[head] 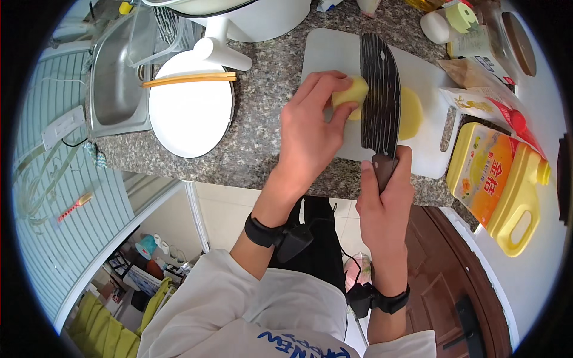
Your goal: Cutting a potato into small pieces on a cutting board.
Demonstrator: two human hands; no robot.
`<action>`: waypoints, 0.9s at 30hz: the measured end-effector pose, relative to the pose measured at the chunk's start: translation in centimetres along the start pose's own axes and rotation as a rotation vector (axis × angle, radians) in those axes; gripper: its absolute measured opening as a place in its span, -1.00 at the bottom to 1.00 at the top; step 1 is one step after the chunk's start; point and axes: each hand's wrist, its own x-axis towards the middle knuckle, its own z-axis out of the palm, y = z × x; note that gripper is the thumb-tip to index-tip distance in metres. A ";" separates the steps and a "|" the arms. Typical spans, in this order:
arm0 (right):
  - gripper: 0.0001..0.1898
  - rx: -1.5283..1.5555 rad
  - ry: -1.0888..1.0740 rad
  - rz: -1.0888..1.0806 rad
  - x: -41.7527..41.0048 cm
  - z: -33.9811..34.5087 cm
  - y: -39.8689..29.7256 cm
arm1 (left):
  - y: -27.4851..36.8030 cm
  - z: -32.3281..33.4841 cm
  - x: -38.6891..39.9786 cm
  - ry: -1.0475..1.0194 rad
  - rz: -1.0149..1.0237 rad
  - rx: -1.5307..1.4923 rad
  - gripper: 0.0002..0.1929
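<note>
My left hand (313, 121) pinches a chunk of peeled potato (351, 93) between thumb and fingers, over a white plastic cutting board (329, 47). Just right of the chunk, a broad kitchen knife (380, 85) with a dark, streaked blade stretches away from me. Its brown handle (385, 168) sits in my right hand (387, 201), near the counter's front edge. Beyond the blade a flat, pale yellow potato piece (410, 114) lies on the board, partly covered by the knife. More yellow shows under the held chunk. Whether the blade touches the chunk I cannot tell.
On the left, wooden chopsticks (190, 79) rest across a round white plate (192, 116), beside a steel sink (118, 80). A white pot (268, 18) with a thick handle stands behind. To the right are a yellow jug (497, 188), food packets (497, 105) and jars (519, 44).
</note>
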 end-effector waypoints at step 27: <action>-0.71 -0.080 -0.066 -0.072 2.5 0.1 -0.1 | 0.0 0.2 -0.4 0.042 0.022 0.048 -0.74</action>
